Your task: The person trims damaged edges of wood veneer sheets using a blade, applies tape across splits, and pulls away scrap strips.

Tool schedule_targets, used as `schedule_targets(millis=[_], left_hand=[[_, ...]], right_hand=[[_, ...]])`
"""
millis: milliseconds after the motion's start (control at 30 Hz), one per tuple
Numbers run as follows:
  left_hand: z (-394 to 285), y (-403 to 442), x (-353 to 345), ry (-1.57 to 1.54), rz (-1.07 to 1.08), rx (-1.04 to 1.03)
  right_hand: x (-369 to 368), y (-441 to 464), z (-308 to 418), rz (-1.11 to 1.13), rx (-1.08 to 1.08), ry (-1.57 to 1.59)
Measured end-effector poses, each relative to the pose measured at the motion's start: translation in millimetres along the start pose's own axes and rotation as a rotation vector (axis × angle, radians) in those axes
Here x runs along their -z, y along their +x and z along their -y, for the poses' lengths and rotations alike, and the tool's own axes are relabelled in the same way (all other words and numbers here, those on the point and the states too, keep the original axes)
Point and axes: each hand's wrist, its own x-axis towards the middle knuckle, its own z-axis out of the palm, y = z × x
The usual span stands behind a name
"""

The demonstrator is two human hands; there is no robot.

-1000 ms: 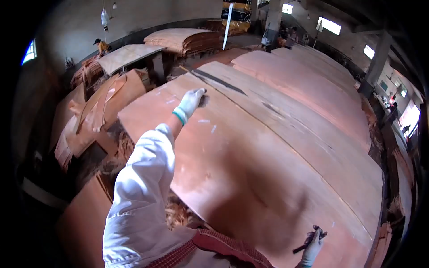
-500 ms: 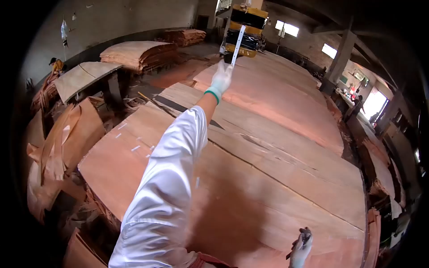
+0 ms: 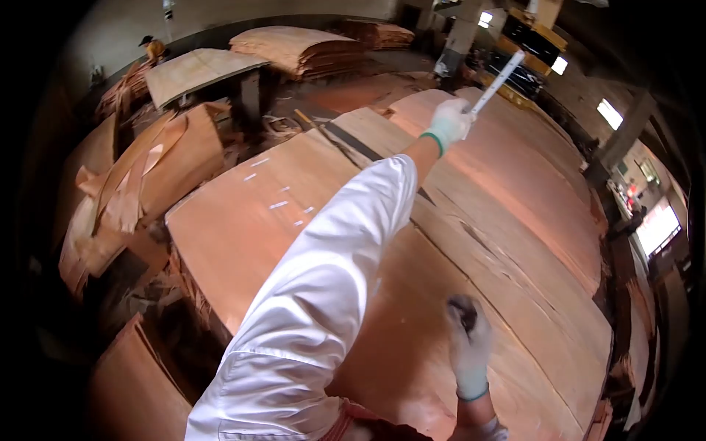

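My left hand (image 3: 450,123), in a pale glove with a green cuff, reaches over the far part of the wood sheets. Its fingers are closed at the lower end of a narrow white strip (image 3: 498,82) with small dark marks. Nearer to me, my right hand (image 3: 469,334) is raised over the large veneer sheet (image 3: 235,228), fingers curled and fingertips dark. What it holds is blurred and mostly hidden. Several short white tape pieces (image 3: 278,205) lie on the sheet's left part. A dark gap (image 3: 354,141) runs between two sheets.
Behind the strip stands a black and yellow stack (image 3: 531,40). Large veneer piles (image 3: 298,48) stand at the back, and curled loose sheets (image 3: 165,158) lie at the left. A person in a dark cap (image 3: 154,50) is at the far left. A pillar (image 3: 621,136) rises at the right.
My left hand has moved from the sheet up and away to the white strip and closed on its lower end. My right hand has risen from the near edge and moved farther over the sheet.
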Motion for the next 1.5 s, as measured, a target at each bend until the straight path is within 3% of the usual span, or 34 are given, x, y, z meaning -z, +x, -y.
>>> schedule_targets(millis=[133, 167, 233, 400, 533, 633, 667, 733, 833, 867, 933, 1067, 1133, 1167, 1200, 1267, 1333, 1367, 1467, 1500], left_hand=[[-32.4, -25.5, 21.1, 0.337, -0.02, -0.029], [-39.1, -30.9, 25.6, 0.444, -0.047, -0.128], [-55.4, -43.0, 35.2, 0.483, -0.024, -0.132], [-70.9, -47.2, 55.0, 0.451, -0.003, -0.09], [-70.4, -42.6, 63.2, 0.265, -0.138, -0.067], [-68.1, -29.3, 69.3, -0.011, -0.163, -0.025], [-71.1, -27.9, 70.9, -0.127, -0.17, -0.001], [-82.9, -23.4, 76.1, -0.356, -0.195, 0.031], [-85.5, -22.6, 86.4, -0.55, 0.016, 0.113], [-81.2, -18.5, 86.6, -0.596, 0.099, 0.143], [-83.3, -14.1, 86.2, -0.32, 0.194, 0.136], [-94.2, -20.8, 76.6, -0.313, 0.238, 0.248], [-98.4, -24.9, 78.3, -0.293, 0.254, 0.261], [-97.9, -25.8, 79.2, -0.278, 0.285, 0.235], [-96.3, -28.5, 79.8, -0.263, 0.321, 0.211], [-86.5, -32.7, 74.6, -0.277, 0.358, 0.209], [-77.0, -35.9, 71.6, -0.331, 0.35, 0.25], [-79.1, -39.4, 73.3, -0.327, 0.347, 0.226], [-81.5, -44.6, 65.6, -0.595, 0.38, 0.312], [-79.5, -45.7, 65.1, -0.445, 0.396, 0.229]], right_hand=[[-60.8, 20.6, 113.3, 0.16, 0.405, 0.212], [-72.2, 19.1, 126.7, 0.2, 0.442, 0.144], [-90.4, 14.8, 126.9, 0.189, 0.573, 0.037], [-87.8, -21.1, 147.9, 0.246, 0.644, 0.164], [-73.1, -70.1, 144.7, 0.566, 0.653, 0.417], [-55.0, -95.4, 140.7, 0.767, 0.473, 0.757], [-45.5, -101.5, 132.8, 0.834, 0.282, 0.76], [-38.3, -96.8, 121.4, 0.79, 0.312, 0.642], [-41.4, -87.7, 122.4, 0.507, -0.252, 0.718], [-61.1, -83.7, 106.1, 0.313, -0.078, 0.536], [-70.0, -91.4, 106.8, 0.319, -0.008, 0.438], [-88.2, -113.1, 82.8, 0.509, -0.02, 0.525], [-83.1, -131.5, 77.3, 0.815, -0.077, 0.747], [-67.6, -131.0, 81.9, 1.044, 0.063, 0.433], [-73.1, -136.1, 86.1, 0.954, 0.343, 0.331], [-66.1, -138.7, 89.9, 0.837, -0.139, 0.631], [-80.5, -116.7, 76.6, 0.46, -0.266, 0.74], [-84.9, -106.6, 85.6, 0.372, -0.215, 0.822], [-89.0, -115.7, 81.9, 0.614, -0.155, 0.637], [-86.4, -121.3, 87.9, 0.656, -0.205, 0.613]])
